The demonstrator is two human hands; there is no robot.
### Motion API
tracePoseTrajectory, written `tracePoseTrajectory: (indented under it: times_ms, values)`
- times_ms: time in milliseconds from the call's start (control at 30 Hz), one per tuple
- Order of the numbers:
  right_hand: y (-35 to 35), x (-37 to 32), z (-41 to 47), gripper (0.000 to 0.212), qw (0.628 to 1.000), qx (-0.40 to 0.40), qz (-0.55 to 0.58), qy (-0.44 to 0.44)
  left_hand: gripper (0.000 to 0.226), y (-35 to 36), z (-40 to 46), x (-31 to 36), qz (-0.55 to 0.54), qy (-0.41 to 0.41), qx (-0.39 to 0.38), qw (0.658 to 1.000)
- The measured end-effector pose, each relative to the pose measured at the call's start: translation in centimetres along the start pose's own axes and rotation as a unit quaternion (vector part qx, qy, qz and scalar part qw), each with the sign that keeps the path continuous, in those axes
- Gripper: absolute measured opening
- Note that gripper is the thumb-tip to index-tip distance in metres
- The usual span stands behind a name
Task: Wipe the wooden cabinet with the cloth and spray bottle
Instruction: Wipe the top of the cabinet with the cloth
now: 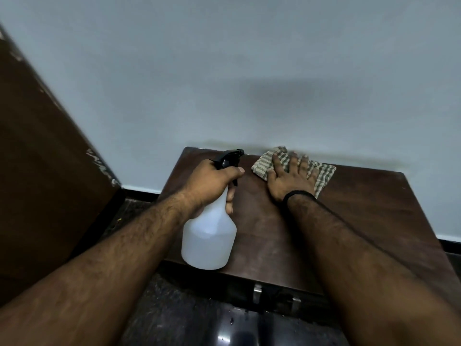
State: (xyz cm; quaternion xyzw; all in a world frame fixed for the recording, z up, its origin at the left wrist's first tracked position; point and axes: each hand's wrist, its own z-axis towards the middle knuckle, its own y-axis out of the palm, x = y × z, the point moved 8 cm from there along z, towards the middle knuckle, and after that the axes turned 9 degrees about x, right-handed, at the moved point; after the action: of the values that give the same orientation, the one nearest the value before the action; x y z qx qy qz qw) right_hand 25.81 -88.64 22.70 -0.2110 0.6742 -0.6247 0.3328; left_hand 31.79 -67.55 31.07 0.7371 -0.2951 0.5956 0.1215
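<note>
The cabinet (287, 221) fills the middle and lower right of the frame, its dark wooden top seen from above and its back edge against a pale wall (224, 71). A metal handle (257, 293) shows on its front, low in the frame.

The left hand (212, 181) is just left of centre, its fingers and thumb curled round the neck of the bottle (209, 240). The bottle is white and translucent, with a black trigger head (228, 158) that points toward the upper right. Its body hangs over the cabinet's left front corner; whether it touches the top cannot be told.

The right hand (290, 178) lies flat with fingers spread, pressing on the cloth (264, 164) near the back edge of the top, just right of centre. The cloth is checked, beige and green, and shows on both sides of the hand. A black band (298, 194) circles the right wrist.

A brown wooden panel (50, 171) leans along the left edge of the frame. A dark, glossy floor (187, 320) lies at the bottom.
</note>
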Motion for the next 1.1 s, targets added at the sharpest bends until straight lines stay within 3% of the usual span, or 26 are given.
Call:
tracePoseTrajectory:
  times_ms: [233,367,633,767,900,1100]
  values:
    - [1.5,-8.2,0.7,0.062,0.999,0.001,0.001,-0.046,0.026,-6.0,0.7,-1.4,-0.015,-0.003,0.031,0.999]
    - [2.2,-11.2,0.9,0.063,0.999,0.002,-0.004,-0.047,0.040,-8.9,1.0,-2.5,-0.033,-0.019,0.047,0.998]
    - [3.6,-18.2,0.3,0.062,0.993,-0.005,0.000,-0.116,0.039,-12.8,0.8,-2.9,-0.031,-0.016,0.065,0.997]
    - [4.2,-20.7,0.4,0.062,0.989,-0.012,0.001,-0.148,0.042,-14.1,0.0,-2.7,-0.035,-0.006,0.066,0.997]
    - [4.6,-22.5,0.3,0.061,0.982,-0.022,0.005,-0.186,0.026,-15.1,-0.8,-2.5,-0.030,-0.001,0.080,0.996]
    - [4.4,-22.9,-0.3,0.061,0.973,-0.033,-0.002,-0.229,0.033,-15.9,-1.8,-3.3,-0.032,-0.018,0.093,0.995]
